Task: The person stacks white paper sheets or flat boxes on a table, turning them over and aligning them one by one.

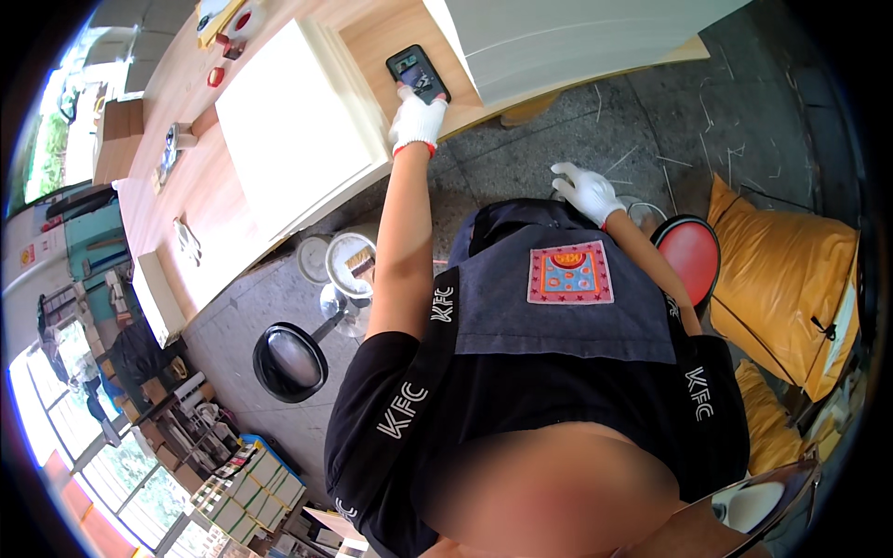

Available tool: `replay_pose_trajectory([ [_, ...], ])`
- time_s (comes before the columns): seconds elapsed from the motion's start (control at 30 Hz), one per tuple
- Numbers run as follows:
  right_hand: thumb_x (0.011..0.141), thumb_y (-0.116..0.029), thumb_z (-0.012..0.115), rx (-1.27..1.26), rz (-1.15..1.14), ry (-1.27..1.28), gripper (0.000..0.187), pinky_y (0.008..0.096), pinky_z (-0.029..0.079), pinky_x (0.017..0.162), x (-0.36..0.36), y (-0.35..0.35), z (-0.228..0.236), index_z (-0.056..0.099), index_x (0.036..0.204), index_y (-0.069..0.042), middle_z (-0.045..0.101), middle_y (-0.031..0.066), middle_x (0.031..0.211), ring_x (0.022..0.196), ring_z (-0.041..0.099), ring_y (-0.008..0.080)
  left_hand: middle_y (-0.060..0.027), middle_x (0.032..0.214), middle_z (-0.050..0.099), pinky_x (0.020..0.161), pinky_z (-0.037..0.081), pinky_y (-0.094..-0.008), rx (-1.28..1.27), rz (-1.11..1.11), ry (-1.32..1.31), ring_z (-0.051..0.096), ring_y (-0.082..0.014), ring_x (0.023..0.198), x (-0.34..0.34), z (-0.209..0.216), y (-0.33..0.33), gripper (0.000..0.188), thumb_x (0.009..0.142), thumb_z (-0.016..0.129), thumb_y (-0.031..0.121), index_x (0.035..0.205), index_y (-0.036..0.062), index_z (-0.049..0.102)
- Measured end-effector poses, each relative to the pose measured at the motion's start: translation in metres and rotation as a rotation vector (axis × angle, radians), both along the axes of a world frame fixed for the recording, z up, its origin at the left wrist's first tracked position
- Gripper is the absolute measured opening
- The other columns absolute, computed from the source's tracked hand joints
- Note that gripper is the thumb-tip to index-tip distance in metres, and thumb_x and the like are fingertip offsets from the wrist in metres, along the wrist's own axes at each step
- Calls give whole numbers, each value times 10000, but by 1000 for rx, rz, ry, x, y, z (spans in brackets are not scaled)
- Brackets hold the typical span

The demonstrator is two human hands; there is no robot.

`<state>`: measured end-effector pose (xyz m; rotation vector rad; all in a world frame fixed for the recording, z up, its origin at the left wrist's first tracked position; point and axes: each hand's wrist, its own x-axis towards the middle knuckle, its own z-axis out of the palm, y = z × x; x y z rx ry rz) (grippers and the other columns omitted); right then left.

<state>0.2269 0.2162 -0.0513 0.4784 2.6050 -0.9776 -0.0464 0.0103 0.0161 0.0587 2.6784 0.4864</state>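
Note:
A dark smartphone [419,73] with a lit screen is at the table's front edge, between two stacks of large sheets. Its near end is gripped by my left hand [418,123], in a white knit glove with red cuff trim; bare fingertips show on it. My right hand [589,193], in a matching glove, is beside my lap, over the floor. Its fingers are stretched out and I see nothing in them. A white stack of sheets [288,126] lies left of the phone, a greyish stack [577,46] right of it.
On the wooden table [177,232] are small red items [216,76] and a crumpled glove [186,242]. Below stand round tubs [351,256] with a brush, and a black round-seated stool [290,361]. Red stool [688,260] and yellow sacks [781,288] are at right.

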Motion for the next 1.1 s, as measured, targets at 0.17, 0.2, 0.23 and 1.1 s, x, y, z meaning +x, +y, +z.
replay_pose_trajectory([
  [0.17,946,-407,536,-26,3,-1,413,491,500,851,-1,5,-2,573,1279,-167,691,225,1015,985,655,405,-232,1208,667,946,489,-459,-45,6,-57,651,-381,1120,14,-9,-10,936,867,608,547,1544,51,192],
  [0.2,946,-408,534,-23,8,-7,413,490,499,855,-2,6,-4,573,1280,-167,690,227,1019,989,655,405,-229,1198,672,941,492,-460,-50,8,-60,654,-382,1115,14,-10,-12,937,868,607,546,1544,50,189],
  [0.23,946,-409,533,-20,13,-14,414,489,499,858,-3,7,-6,573,1280,-168,689,229,1022,992,654,404,-226,1189,677,937,494,-462,-54,10,-63,656,-383,1110,15,-10,-12,938,869,606,545,1545,48,185],
  [1.1,952,-408,534,-54,42,-55,414,472,492,888,-14,10,-7,580,1289,-171,691,198,1090,1024,648,394,-172,1140,699,806,510,-383,146,-89,57,684,-277,1003,31,72,-17,714,914,632,414,1519,154,358],
])
